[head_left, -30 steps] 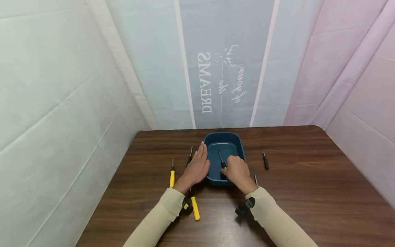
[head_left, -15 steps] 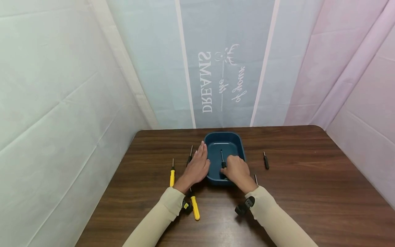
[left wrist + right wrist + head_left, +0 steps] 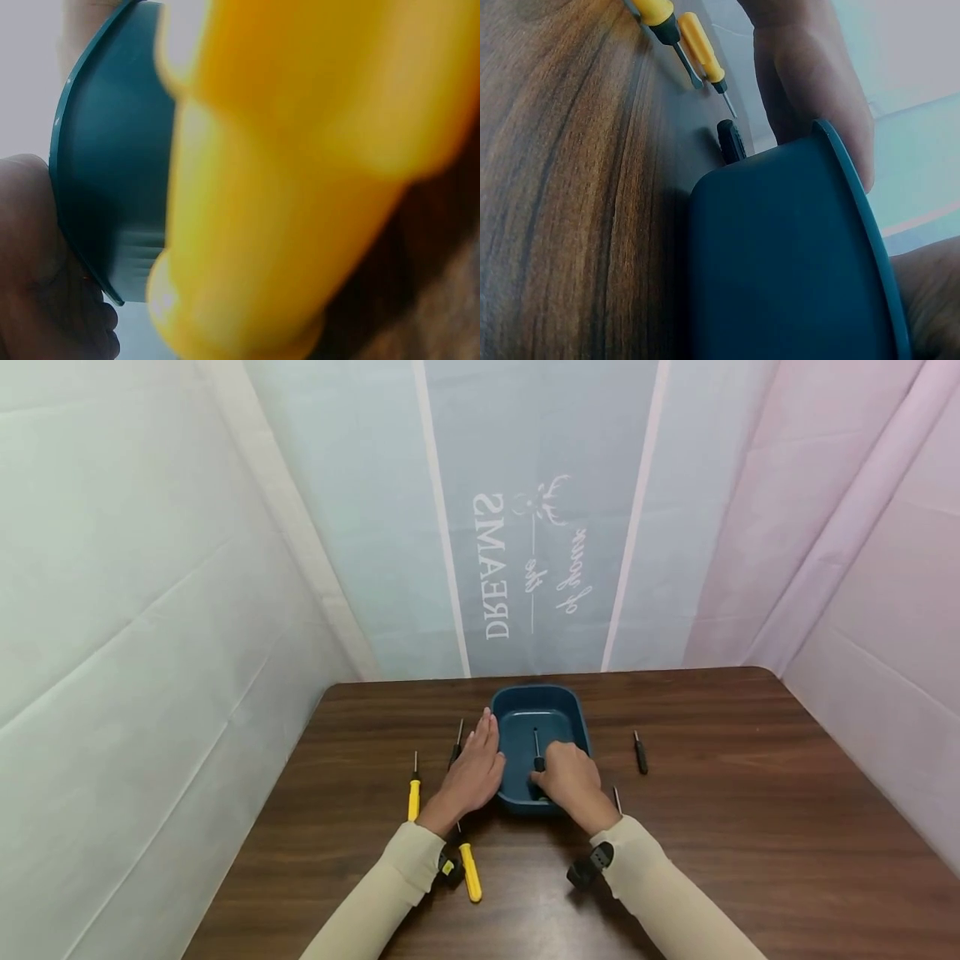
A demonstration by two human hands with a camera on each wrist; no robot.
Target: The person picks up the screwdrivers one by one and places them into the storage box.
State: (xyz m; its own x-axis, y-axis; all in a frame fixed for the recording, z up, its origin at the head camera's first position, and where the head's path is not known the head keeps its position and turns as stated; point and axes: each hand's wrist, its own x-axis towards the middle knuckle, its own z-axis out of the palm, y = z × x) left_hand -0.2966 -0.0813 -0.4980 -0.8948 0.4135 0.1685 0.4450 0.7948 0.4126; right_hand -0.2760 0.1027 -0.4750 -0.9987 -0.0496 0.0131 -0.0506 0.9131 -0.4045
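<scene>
A blue plastic tub (image 3: 536, 691) stands at the far middle of the table. My right hand (image 3: 572, 774) reaches into it and grips a screwdriver (image 3: 537, 743), its thin shaft pointing toward the tub's far end; the fist hides most of the handle. Along the outside of the tub's left wall lies my left hand (image 3: 476, 768), fingers straight and together at the rim. A yellow-handled screwdriver (image 3: 470, 872) lies beside my left wrist, and its handle (image 3: 285, 195) fills much of the left wrist view.
Left of my left hand lie another yellow-handled screwdriver (image 3: 415, 797) and a dark-handled screwdriver (image 3: 455, 753), partly covered by the hand. To the tub's right is a small black screwdriver (image 3: 641, 755). A metal shaft (image 3: 617, 800) shows beside my right wrist.
In the tub the gripped screwdriver's shaft has swung from leaning left to pointing nearly straight away from me. Both hands stay in place at the tub; the head view has shifted slightly.
</scene>
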